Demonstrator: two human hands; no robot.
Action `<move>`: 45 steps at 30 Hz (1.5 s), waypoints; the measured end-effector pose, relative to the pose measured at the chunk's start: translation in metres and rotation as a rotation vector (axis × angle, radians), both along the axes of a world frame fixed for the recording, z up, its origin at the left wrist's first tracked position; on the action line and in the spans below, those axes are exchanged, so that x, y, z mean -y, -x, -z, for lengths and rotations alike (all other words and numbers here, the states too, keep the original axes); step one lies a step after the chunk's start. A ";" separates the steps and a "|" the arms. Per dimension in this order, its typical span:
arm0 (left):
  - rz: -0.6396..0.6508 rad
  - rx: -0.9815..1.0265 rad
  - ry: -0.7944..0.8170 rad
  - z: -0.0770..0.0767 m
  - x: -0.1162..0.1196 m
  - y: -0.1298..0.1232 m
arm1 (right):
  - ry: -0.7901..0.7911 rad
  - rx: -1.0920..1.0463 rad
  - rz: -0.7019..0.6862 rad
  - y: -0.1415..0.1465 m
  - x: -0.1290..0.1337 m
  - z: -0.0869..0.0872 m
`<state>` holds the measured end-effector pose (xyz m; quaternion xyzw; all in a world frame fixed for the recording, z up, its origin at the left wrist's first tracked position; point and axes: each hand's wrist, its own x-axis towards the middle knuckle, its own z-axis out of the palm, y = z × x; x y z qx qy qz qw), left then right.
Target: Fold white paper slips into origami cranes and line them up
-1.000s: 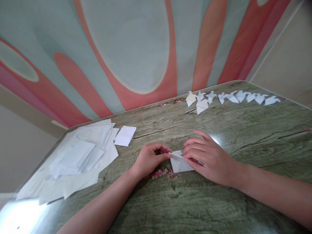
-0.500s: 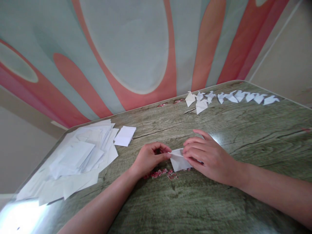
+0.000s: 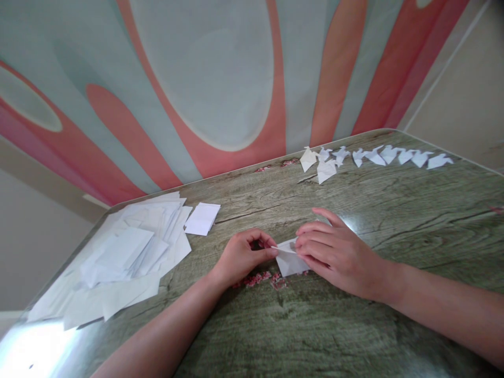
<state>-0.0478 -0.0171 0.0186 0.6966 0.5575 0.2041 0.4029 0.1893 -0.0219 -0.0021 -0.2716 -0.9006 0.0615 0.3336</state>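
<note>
A small folded piece of white paper [image 3: 290, 264] lies near the middle of the table, with a raised flap along its upper part. My left hand [image 3: 243, 258] pinches the paper's left corner between thumb and forefinger. Over the right part of the paper rests my right hand [image 3: 342, 255], its bent fingers gripping the fold and its little-finger side nearest me. Those fingers hide the paper's right end, and I cannot see the thumb clearly.
A loose stack of white sheets [image 3: 122, 257] covers the table's left side, beside a small pile of cut paper [image 3: 202, 219]. Several folded paper birds [image 3: 388, 154] stand in a row at the back right. A patterned wall covering [image 3: 205, 68] rises behind the wood-grain table [image 3: 252, 336].
Almost nothing differs. Both hands keep their hold on the paper, and the whole view has shifted very slightly.
</note>
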 end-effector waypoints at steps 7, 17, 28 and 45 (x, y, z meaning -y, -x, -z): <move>0.009 0.034 0.002 0.001 -0.001 0.001 | 0.025 -0.020 0.009 0.001 -0.002 -0.002; 0.039 0.002 -0.038 -0.002 0.001 -0.001 | 0.024 -0.014 -0.001 0.000 -0.002 -0.002; 0.130 -0.013 -0.413 0.000 0.006 -0.007 | 0.052 -0.021 -0.006 0.004 0.001 0.000; 0.334 -0.165 -0.604 0.006 0.010 -0.006 | 0.358 0.029 -0.092 -0.008 -0.022 0.005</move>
